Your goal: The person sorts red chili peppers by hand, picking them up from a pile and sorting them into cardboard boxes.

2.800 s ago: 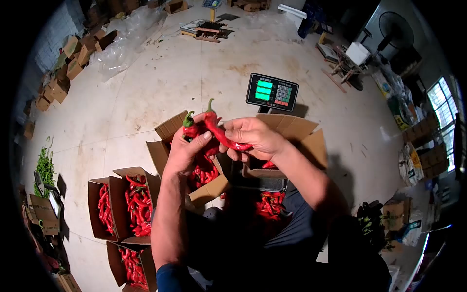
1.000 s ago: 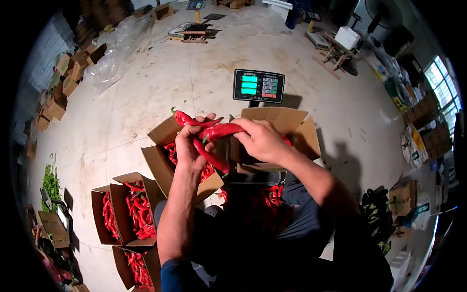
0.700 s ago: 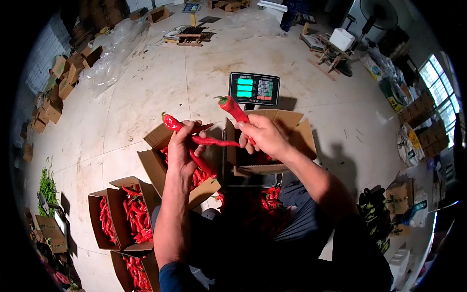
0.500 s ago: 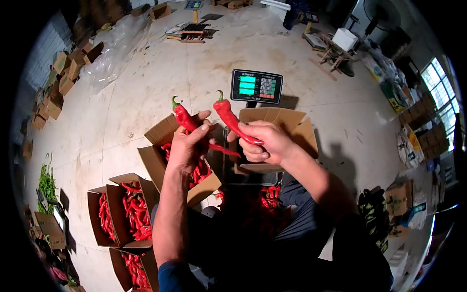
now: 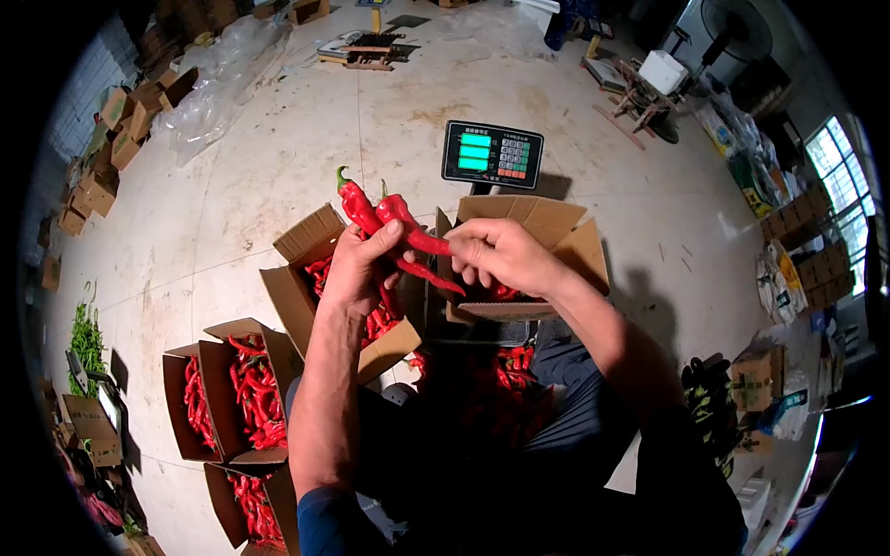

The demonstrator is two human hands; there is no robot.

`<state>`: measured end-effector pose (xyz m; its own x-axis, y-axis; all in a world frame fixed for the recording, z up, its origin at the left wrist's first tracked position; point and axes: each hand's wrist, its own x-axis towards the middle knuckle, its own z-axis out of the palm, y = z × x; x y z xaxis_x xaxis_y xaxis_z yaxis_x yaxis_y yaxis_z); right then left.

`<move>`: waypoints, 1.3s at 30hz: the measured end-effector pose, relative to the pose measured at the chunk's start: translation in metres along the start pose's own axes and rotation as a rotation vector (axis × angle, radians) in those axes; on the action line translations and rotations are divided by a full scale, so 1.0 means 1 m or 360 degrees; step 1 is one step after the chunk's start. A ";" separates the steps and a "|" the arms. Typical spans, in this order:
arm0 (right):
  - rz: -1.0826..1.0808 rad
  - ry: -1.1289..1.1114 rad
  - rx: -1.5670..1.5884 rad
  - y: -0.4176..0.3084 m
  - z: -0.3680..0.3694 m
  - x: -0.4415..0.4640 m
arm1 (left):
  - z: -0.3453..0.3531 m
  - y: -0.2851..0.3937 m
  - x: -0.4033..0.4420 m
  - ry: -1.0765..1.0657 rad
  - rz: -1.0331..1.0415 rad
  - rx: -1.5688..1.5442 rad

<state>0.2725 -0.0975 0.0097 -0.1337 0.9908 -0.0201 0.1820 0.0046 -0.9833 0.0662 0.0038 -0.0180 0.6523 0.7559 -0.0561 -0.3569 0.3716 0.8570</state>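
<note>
My left hand [image 5: 354, 271] is closed around a long red chili pepper [image 5: 356, 202], whose green stem points up and away from me. A second red chili pepper [image 5: 419, 241] lies against the first, beside my left thumb. My right hand [image 5: 505, 258] pinches the thin end of that second pepper. Below my right hand stands an open cardboard box [image 5: 561, 236] with some red peppers in it, in front of the scale display [image 5: 492, 154]. Another open carton [image 5: 311, 243] of red peppers sits beneath my left hand, partly hidden by it.
More open cartons [image 5: 227, 335] of red peppers stand at lower left. Loose red peppers [image 5: 514, 366] lie in front of my body. Green peppers [image 5: 86, 343] are piled at far left. Plastic sheeting [image 5: 209, 88], a fan [image 5: 732, 30] and other scales stand farther off.
My right hand has brought its pepper left and down against the one in my left hand, and its grip now sits at the thin end. The view has shifted slightly.
</note>
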 end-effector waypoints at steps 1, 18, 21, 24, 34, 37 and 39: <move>-0.0214 0.0036 -0.0249 0.000 0.001 0.000 | -0.003 -0.002 0.002 -0.0003 -0.0020 0.0010; 0.0045 0.0639 -0.1956 0.019 -0.104 -0.011 | -0.008 -0.005 0.007 -0.0021 0.0131 -0.1054; 0.0041 0.0338 -0.0351 -0.009 -0.053 -0.008 | 0.002 -0.010 0.008 0.0004 0.0090 -0.1094; -0.0075 0.0168 -0.0340 -0.023 -0.005 -0.009 | 0.006 -0.017 0.012 -0.0054 0.0072 -0.1080; 0.0085 -0.0063 0.0723 -0.001 0.001 0.001 | 0.026 -0.004 -0.001 -0.0036 0.0264 -0.0510; 0.0241 -0.0333 0.1212 0.010 -0.002 0.000 | 0.022 -0.006 -0.005 -0.0004 0.0170 -0.0261; 0.0378 -0.0456 0.1525 0.016 0.003 -0.002 | 0.021 -0.008 -0.005 -0.0008 0.0113 -0.0150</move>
<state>0.2731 -0.0999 -0.0067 -0.4459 0.8821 -0.1517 -0.6031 -0.4214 -0.6773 0.0797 -0.0144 -0.0137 0.6266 0.7793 0.0057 -0.4633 0.3667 0.8068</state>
